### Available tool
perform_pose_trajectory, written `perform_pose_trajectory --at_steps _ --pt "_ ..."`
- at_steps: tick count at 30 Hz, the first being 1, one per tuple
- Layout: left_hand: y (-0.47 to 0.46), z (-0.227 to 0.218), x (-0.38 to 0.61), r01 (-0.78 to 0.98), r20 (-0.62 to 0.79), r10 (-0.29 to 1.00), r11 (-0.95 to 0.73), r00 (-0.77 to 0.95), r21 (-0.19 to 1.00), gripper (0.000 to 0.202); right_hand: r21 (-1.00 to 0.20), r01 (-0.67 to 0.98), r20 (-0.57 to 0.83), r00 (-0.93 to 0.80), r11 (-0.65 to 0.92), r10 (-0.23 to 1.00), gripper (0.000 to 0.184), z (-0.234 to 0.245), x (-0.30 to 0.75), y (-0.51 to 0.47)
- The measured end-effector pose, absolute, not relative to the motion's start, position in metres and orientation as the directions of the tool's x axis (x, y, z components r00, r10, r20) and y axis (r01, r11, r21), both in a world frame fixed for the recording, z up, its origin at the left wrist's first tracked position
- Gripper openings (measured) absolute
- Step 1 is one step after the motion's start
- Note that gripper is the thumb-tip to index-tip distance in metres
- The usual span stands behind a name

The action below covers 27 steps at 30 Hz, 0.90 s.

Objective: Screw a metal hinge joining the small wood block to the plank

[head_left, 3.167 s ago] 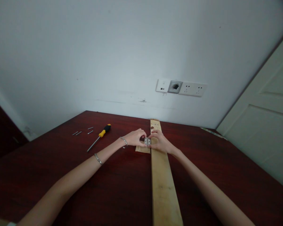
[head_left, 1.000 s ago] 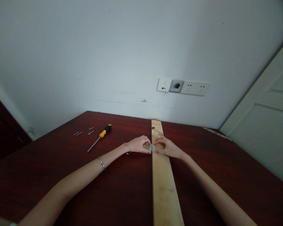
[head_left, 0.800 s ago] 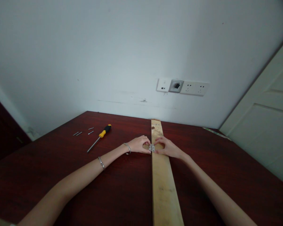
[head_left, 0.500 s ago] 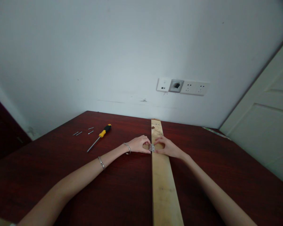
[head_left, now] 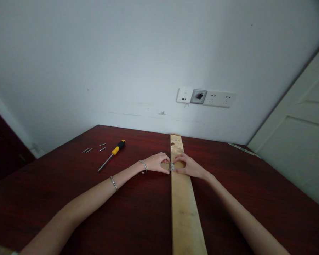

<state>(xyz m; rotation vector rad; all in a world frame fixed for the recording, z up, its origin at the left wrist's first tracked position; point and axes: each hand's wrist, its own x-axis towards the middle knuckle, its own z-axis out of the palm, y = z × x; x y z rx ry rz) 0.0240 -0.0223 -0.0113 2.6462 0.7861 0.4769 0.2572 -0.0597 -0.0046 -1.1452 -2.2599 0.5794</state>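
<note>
A small metal hinge [head_left: 172, 166] lies at the left edge of a long pale wooden board [head_left: 187, 212]. One leaf rests on the board's top face; the other, at the left edge, now barely shows. My left hand [head_left: 158, 163] pinches the hinge from the left, thumb and fingers curved round its ends. From the right, my right hand [head_left: 189, 165] grips the leaf on the board between thumb and fingertips. Two metal bracelets [head_left: 114, 183] circle my left arm.
On the dark red table [head_left: 138, 212], a yellow and black screwdriver [head_left: 115, 151] lies to the left. Several screws [head_left: 89, 150] are beyond it. The board reaches back to the wall, where a row of sockets [head_left: 219, 99] is mounted. A pale door [head_left: 308, 141] stands at the right.
The hinge's left leaf, visible flat before, has swung down at the board's edge and shows much less. Both hands stay almost in place.
</note>
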Motion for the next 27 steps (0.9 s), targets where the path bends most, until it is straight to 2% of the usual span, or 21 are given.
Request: perform_pose_trajectory --at_steps 7,27 --pt "-0.0214 -0.0086 0.0224 0.446 0.197 0.564 -0.784 0.802 0.430 0.070 -0.592 0.598 0.248 -0.502 0.540 0.828 0.030 -0.0011 0.2561 -0.0617" --pt "-0.0212 -0.0080 0.0220 0.487 0.158 0.574 -0.786 0.803 0.380 0.077 -0.595 0.589 0.252 -0.509 0.547 0.823 0.029 0.0004 0.2558 -0.0628"
